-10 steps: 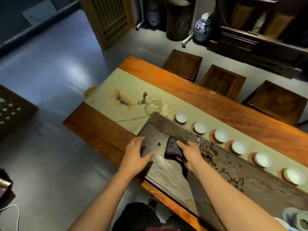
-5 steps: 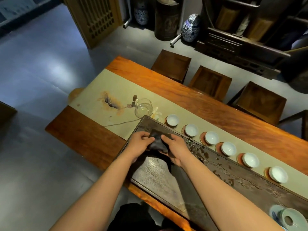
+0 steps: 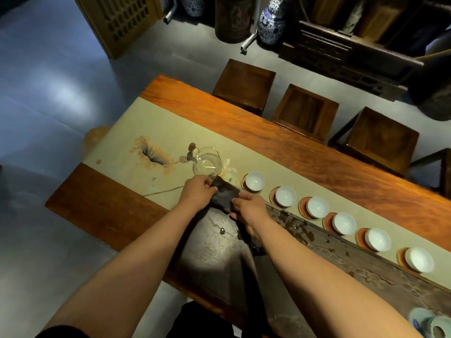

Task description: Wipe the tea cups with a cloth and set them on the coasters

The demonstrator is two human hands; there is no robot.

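A dark cloth (image 3: 224, 195) lies at the far left corner of the dark tea tray (image 3: 317, 242). My left hand (image 3: 196, 192) pinches its left edge and my right hand (image 3: 249, 207) holds its right edge. Several white tea cups stand in a row on round orange coasters along the pale runner (image 3: 136, 132) behind the tray, from the nearest-left cup (image 3: 254, 181) to the far-right cup (image 3: 419, 259). One coaster (image 3: 303, 203) shows beside the third cup (image 3: 317, 207).
A glass pitcher (image 3: 208, 163) stands on the runner just beyond my left hand. The tray's surface is wet with droplets (image 3: 296, 225). Three wooden stools (image 3: 305, 108) line the table's far side. A blue-and-white dish (image 3: 429, 323) sits at the lower right.
The cloth has moved from the tray's middle up to its far left corner. My left hand left the tray's edge and joined my right hand on the cloth.
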